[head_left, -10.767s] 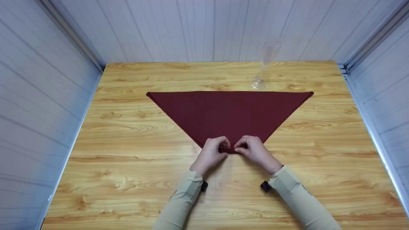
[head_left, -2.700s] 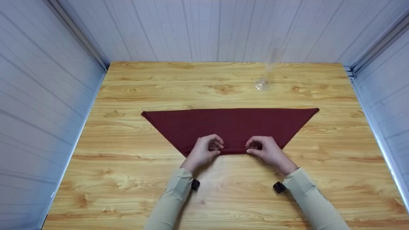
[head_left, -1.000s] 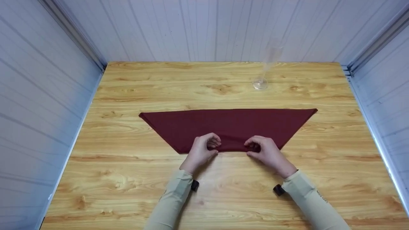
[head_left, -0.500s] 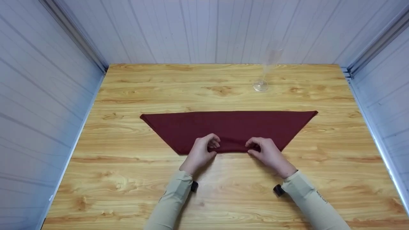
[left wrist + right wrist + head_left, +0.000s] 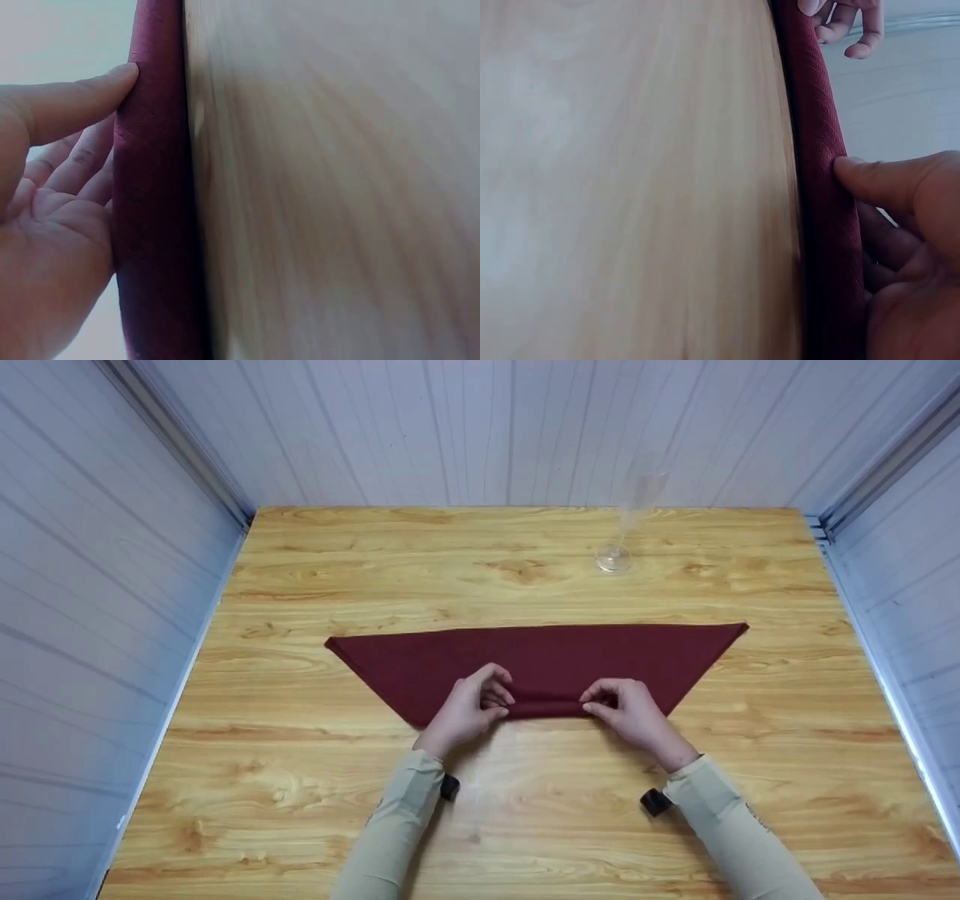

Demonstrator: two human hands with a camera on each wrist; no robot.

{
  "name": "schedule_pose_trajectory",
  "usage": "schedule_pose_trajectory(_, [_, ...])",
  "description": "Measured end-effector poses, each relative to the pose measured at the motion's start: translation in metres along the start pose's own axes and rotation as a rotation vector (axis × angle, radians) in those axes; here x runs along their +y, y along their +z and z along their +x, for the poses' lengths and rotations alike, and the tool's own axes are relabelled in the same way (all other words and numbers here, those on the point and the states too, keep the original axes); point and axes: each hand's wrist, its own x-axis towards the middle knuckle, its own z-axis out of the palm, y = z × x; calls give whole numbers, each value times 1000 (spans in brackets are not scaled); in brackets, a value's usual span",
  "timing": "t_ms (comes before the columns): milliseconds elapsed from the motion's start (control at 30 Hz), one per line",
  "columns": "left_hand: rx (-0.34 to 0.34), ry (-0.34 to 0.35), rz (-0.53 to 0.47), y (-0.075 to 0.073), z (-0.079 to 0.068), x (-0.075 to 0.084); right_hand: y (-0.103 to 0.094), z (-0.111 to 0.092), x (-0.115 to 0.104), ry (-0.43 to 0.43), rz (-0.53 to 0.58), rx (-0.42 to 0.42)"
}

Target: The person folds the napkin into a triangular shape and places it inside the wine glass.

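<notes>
A dark red cloth napkin [image 5: 555,660] lies on the table as a wide trapezoid, its long side away from me. Its near edge is turned up into a roll, seen from the front as a thick band [image 5: 154,180] in the left wrist view. My left hand [image 5: 469,709] holds the roll left of its middle, thumb [image 5: 112,86] on the near face and fingers behind. Farther right, my right hand [image 5: 630,716] pinches the same roll between thumb [image 5: 870,180] and curled fingers. A stretch of roll shows between the hands; both palms hide parts of it.
A clear stemmed glass [image 5: 613,556] stands upright behind the napkin, right of centre. Pale panelled walls close off the back and both sides of the wood-grain table [image 5: 300,825]. Black wrist cameras [image 5: 656,802] sit under the sleeves.
The napkin's pointed near tip has been rolled up, turning the triangle into a shallower trapezoid. Its far edge is closer to me. My hands have spread apart; lately the left fingers have lifted slightly.
</notes>
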Motion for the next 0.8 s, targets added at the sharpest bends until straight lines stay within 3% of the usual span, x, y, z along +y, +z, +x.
schedule_pose_trajectory(133, [21,-17,6,-1,3,-2,1,3,-2,36,-16,48])
schedule_pose_trajectory(433, [124,-21,80,1,6,-4,7,6,-7,4,-45,137])
schedule_pose_trajectory(600, [165,58,159,5,6,0,7,6,-6,13,-36,128])
schedule_pose_trajectory(800, [140,101,175,10,5,2,8,7,-6,5,-26,136])
